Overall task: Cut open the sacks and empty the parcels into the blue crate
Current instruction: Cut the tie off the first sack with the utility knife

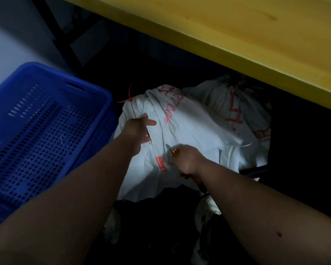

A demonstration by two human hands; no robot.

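knife [172, 149] (right hand [187, 160]) touching sack [189, 129]

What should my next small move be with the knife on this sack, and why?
Probably draw the blade through the cloth of the near sack. Your right hand grips the knife with its tip at the fabric, your left hand pinches the sack near the red tie, and the crate beside it holds no parcels yet.
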